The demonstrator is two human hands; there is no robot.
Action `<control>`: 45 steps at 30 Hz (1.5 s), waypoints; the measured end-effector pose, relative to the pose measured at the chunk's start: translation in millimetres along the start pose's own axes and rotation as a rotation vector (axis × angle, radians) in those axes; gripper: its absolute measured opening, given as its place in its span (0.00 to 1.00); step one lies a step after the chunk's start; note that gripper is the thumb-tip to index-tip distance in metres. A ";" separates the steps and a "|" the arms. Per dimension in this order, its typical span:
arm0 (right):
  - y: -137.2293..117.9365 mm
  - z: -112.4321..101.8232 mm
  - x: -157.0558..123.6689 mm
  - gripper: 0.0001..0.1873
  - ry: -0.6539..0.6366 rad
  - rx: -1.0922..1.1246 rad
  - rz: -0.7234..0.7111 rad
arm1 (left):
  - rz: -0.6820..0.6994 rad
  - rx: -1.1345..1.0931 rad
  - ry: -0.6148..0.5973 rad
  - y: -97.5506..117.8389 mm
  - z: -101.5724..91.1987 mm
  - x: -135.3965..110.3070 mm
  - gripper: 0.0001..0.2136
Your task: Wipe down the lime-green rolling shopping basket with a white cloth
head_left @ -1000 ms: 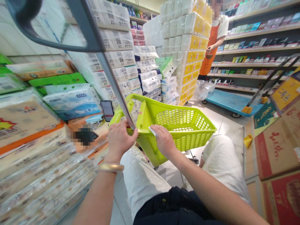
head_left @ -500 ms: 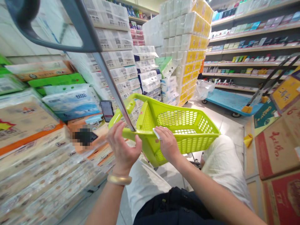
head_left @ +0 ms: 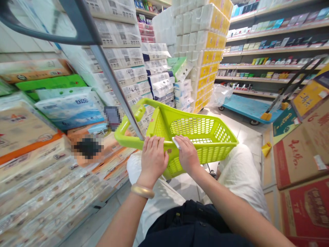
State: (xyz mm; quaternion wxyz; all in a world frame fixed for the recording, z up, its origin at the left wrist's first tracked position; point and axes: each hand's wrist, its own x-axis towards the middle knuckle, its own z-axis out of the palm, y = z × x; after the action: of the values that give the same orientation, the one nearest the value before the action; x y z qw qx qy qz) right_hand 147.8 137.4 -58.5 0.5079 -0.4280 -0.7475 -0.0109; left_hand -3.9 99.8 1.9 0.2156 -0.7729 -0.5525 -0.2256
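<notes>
A lime-green shopping basket [head_left: 205, 151] with slotted walls stands before my knees. A metal pole [head_left: 118, 89] rises past its handle end to a grey frame. My left hand [head_left: 154, 159] has its fingers hooked over the near rim beside the pole, thumb on the outer side. Farther right along that rim is my right hand [head_left: 189, 156], its fingers pressing a folded white tissue or cloth [head_left: 176, 142] against the edge. Only a strip of the white piece shows past the fingers. Between the slots, the basket's floor shows nothing lying on it.
Packs of tissue paper [head_left: 69, 106] are piled at the left. Taller wrapped stacks [head_left: 197, 51] stand behind the basket. A blue platform trolley [head_left: 249, 108] is on the floor beyond, before stocked shelves [head_left: 269, 65]. Cardboard cartons [head_left: 303, 154] flank my right side.
My left hand has moved right from the pole's far side and come down onto the rim. My right hand stays at the rim with the white piece. The view has shifted slightly.
</notes>
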 end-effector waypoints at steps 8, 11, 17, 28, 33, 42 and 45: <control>-14.1 8.0 7.9 0.25 -0.035 0.061 -0.090 | 0.027 0.040 0.038 -1.9 6.7 -4.2 0.22; 9.0 -6.1 -4.8 0.26 -0.024 0.016 -0.069 | 0.012 0.035 0.049 -1.0 6.9 -4.6 0.21; 20.7 -14.9 -13.1 0.27 -0.004 -0.007 -0.016 | -0.038 0.026 0.053 4.7 8.1 -4.1 0.20; 10.8 -3.4 -5.0 0.27 -0.035 0.065 -0.070 | -0.074 0.016 0.047 -0.3 8.3 -3.6 0.20; 16.7 -7.0 -7.1 0.26 -0.033 0.035 -0.011 | -0.110 0.014 0.069 0.0 10.4 -2.2 0.19; -20.6 14.9 12.7 0.25 -0.068 0.099 -0.109 | -0.064 0.067 0.045 -3.8 10.5 -4.9 0.20; 0.1 4.5 1.1 0.26 -0.055 0.063 -0.097 | -0.074 0.061 0.053 -3.2 10.8 -4.6 0.20</control>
State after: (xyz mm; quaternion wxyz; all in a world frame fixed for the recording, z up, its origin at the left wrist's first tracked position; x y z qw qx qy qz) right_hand 144.4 140.1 -59.8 0.4991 -0.3752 -0.7811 -0.0001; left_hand -7.1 103.6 -9.2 0.2452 -0.7389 -0.5813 -0.2367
